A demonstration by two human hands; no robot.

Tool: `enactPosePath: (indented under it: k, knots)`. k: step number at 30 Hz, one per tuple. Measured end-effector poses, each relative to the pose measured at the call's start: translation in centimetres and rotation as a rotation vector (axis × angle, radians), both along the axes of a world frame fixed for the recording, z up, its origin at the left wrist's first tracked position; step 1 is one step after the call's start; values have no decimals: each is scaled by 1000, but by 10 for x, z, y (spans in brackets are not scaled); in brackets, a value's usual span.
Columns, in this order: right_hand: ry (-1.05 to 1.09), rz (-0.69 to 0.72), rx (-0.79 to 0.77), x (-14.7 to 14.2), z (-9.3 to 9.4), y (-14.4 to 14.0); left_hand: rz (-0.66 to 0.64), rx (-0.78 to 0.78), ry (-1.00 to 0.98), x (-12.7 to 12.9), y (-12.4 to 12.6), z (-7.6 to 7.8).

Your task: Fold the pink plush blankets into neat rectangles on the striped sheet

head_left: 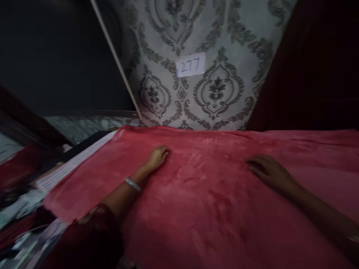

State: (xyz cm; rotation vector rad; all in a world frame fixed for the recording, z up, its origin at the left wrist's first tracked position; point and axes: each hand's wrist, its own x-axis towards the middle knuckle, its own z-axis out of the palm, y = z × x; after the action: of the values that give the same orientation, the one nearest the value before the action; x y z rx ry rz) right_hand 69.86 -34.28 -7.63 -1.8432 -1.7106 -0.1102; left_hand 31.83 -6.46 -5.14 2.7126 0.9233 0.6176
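A red, plush-looking blanket (190,201) lies spread out in front of me, with soft wrinkles and darker patches across its pile. My left hand (158,157) is over its far left part, fingers loosely bent and not wrapped around any fabric; a silvery bracelet (132,184) circles that wrist. Farther right, my right hand (269,171) is low over the blanket, with a small gap between thumb and bent fingers. Neither hand visibly lifts the cloth. Blur hides whether the fingertips touch it.
Behind the blanket stands a patterned wall (185,101) with a paper label (190,65) reading 277. A striped white cloth (75,162) shows under the left edge. Jumbled cloths (25,209) lie at lower left. A dark panel (61,56) stands left, a dark red surface (314,67) right.
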Motion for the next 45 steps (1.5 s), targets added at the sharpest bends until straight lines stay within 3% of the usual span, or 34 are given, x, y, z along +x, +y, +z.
enactPosePath:
  k: [6, 10, 15, 21, 29, 35, 40, 45]
  knots:
    - [12, -97, -69, -3, 14, 6, 134, -8, -18, -85, 59, 11]
    - [-29, -116, -28, -34, 13, 19, 146, -42, -69, -104, 86, 5]
    - [81, -171, -52, -49, 1, 23, 30, -138, -107, -119, 105, -6]
    - [109, -242, -223, -41, 5, 24, -89, -232, -135, -141, 108, -9]
    - [-133, -313, -129, -60, -6, 27, 16, -109, -107, -118, 95, -3]
    - [-162, -446, -230, -76, 9, 28, 76, -63, -170, -118, 84, 2]
    - [-33, -531, -108, -84, 15, 20, 132, -34, -230, -126, 77, 6]
    - [71, -598, 25, -87, 25, 7, 176, 46, -266, -133, 70, 21]
